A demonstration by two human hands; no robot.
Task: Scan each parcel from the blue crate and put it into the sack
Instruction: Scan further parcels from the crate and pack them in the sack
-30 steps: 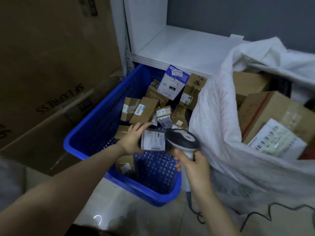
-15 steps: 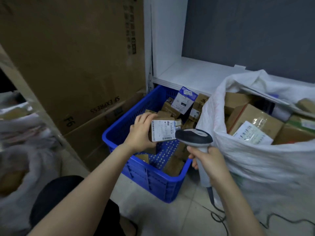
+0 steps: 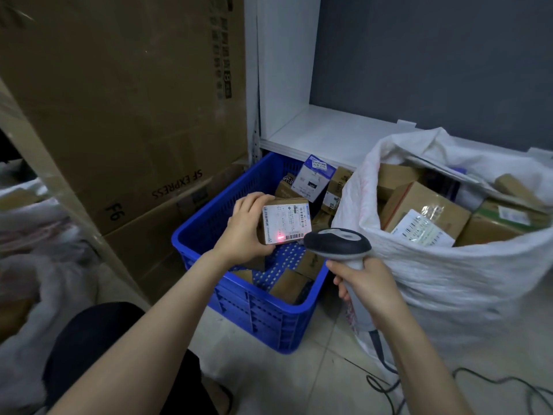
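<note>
At frame centre the left hand (image 3: pixel 245 227) grips a small labelled cardboard parcel (image 3: pixel 285 224) above the blue crate (image 3: pixel 254 307); just right, the right hand (image 3: pixel 366 287) clasps a barcode scanner (image 3: pixel 338 244), its red dot on the label; the white sack (image 3: pixel 449 274) stands right

Grey wall (image 3: pixel 434 61), white shelf (image 3: pixel 323 136), tiled floor (image 3: pixel 269 375)

Parcel (image 3: pixel 285 220) matt cardboard, paper label; crate (image 3: pixel 263 313) perforated plastic; sack (image 3: pixel 449 274) woven.
</note>
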